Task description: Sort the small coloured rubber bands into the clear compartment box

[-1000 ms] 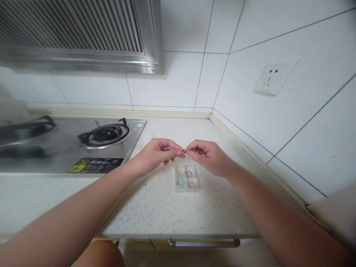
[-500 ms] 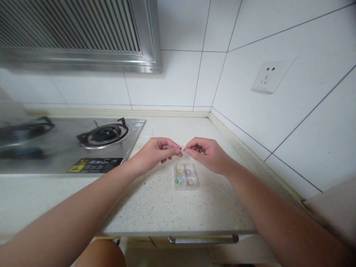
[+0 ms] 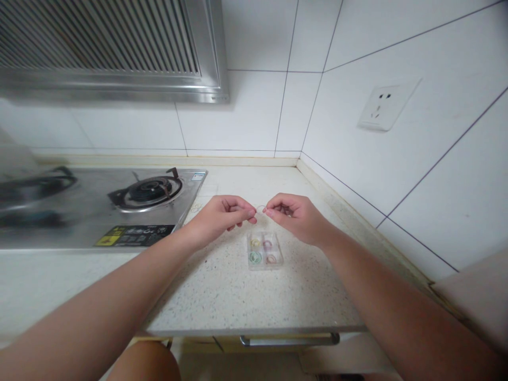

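Note:
A thin, pale loop (image 3: 261, 207), which looks like a small elastic band, spans the gap between my two hands. My left hand (image 3: 234, 212) pinches one side of it between thumb and forefinger. On the other side, the thumb and fingertips of my right hand (image 3: 289, 209) grip it. Just below the hands, a clear plastic box (image 3: 265, 266) stands on the counter. Its four-part inside holds coloured bands: yellow and green (image 3: 255, 257) on the left, purplish and orange-brown (image 3: 271, 259) on the right.
Speckled counter (image 3: 254, 301) runs under my forearms. To the left is a gas stove (image 3: 151, 189) with a range hood (image 3: 159, 84) above. Near the stove's edge lie some faint yellowish loops (image 3: 196, 208). A wall socket (image 3: 387, 106) is at right; a drawer handle (image 3: 289, 340) sits below the counter edge.
The loop between my fingertips now shows as a wider arc. My hands stay in nearly the same place, and the camera view has shifted slightly.

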Tool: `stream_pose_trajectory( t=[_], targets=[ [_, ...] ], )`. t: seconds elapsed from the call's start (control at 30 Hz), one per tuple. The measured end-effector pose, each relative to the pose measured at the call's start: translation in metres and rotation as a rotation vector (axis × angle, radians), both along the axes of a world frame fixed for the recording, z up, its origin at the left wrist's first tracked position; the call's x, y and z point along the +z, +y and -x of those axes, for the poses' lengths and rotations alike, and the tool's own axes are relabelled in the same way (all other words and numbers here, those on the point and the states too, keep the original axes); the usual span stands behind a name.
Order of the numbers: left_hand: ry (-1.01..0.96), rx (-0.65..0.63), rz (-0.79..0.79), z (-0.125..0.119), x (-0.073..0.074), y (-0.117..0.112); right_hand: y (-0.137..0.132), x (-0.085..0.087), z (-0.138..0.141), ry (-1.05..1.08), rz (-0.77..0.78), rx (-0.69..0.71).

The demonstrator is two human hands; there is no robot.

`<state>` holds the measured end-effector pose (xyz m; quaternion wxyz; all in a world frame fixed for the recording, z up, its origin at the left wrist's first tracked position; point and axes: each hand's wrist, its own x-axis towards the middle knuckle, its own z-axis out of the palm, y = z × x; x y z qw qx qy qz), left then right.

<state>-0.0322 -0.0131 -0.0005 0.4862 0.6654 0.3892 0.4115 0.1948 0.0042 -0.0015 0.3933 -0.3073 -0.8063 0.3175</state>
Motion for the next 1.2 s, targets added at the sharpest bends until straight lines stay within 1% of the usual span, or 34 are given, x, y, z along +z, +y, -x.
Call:
stream_pose_trajectory(
  t=[0.37, 0.6, 0.8, 0.97, 1.2],
  targets=[
    [0.075, -0.058, 0.013, -0.0006, -0.0026, 0.0011, 0.0002, 0.0008, -0.0003, -0.033, -0.038, -0.014],
    [0.117, -0.133, 0.029, -0.0016, -0.004, 0.0006, 0.0004, 0.0002, 0.0, -0.052, -0.073, -0.001],
    [0.12, -0.146, 0.023, -0.0024, -0.0043, 0.0004, -0.0008, 0.0003, 0.001, -0.08, -0.067, 0.025],
    [0.147, -0.146, 0.006, -0.0026, -0.0035, -0.0011, -0.0012, -0.0007, 0.0008, -0.098, -0.085, 0.019],
    [0.135, -0.139, 0.05, -0.0041, -0.0024, -0.0016, -0.0005, -0.0001, -0.0012, -0.129, -0.157, 0.035]
  ],
)
